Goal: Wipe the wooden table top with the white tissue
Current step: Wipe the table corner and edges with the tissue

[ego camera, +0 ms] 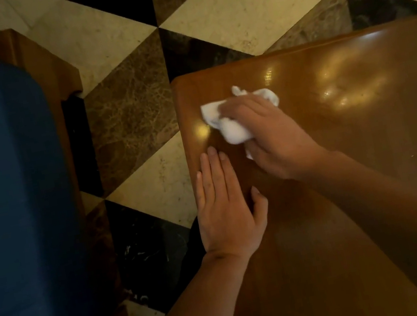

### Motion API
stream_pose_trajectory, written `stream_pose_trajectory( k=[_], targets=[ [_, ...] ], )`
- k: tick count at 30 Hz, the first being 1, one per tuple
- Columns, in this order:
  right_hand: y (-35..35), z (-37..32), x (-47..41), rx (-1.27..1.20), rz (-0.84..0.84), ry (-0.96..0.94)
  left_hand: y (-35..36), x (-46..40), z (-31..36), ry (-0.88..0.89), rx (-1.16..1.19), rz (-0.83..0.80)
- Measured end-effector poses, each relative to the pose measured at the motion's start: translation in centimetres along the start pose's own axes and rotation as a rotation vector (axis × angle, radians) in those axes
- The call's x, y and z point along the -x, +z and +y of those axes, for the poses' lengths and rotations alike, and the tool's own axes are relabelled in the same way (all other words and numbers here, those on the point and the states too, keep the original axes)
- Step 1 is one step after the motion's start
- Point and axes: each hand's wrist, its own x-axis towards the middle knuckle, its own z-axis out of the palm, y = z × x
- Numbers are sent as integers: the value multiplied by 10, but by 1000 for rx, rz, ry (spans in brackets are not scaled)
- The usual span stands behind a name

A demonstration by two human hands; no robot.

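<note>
A glossy wooden table top (364,130) fills the right half of the head view, its far left corner rounded. A crumpled white tissue (229,123) lies on it near that corner. My right hand (270,135) grips the tissue and presses it onto the wood, covering its middle. My left hand (224,205) rests flat on the table along its left edge, fingers straight and together, just below the tissue.
A chair with a blue cushion (9,206) and a wooden frame (46,64) stands to the left, across a strip of floor. Black, cream and brown marble tiles (137,109) cover the floor. Light glares off the table at the right.
</note>
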Motion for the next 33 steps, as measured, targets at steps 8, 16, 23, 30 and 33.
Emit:
stream_pose_trajectory(
  k=[8,16,23,30,33],
  targets=[
    [1,1,-32,-71,381,325,2,1,0,-3,-28,9],
    [5,-12,-1,-53,40,64,1,-1,1,-7,-16,18],
    [-6,0,-16,-14,296,297,3,-1,1,-11,-49,16],
    [17,-24,-31,-26,121,113,3,-1,-1,-11,-4,45],
    [-5,-5,18,36,161,208,2,-1,-1,-3,4,31]
  ],
)
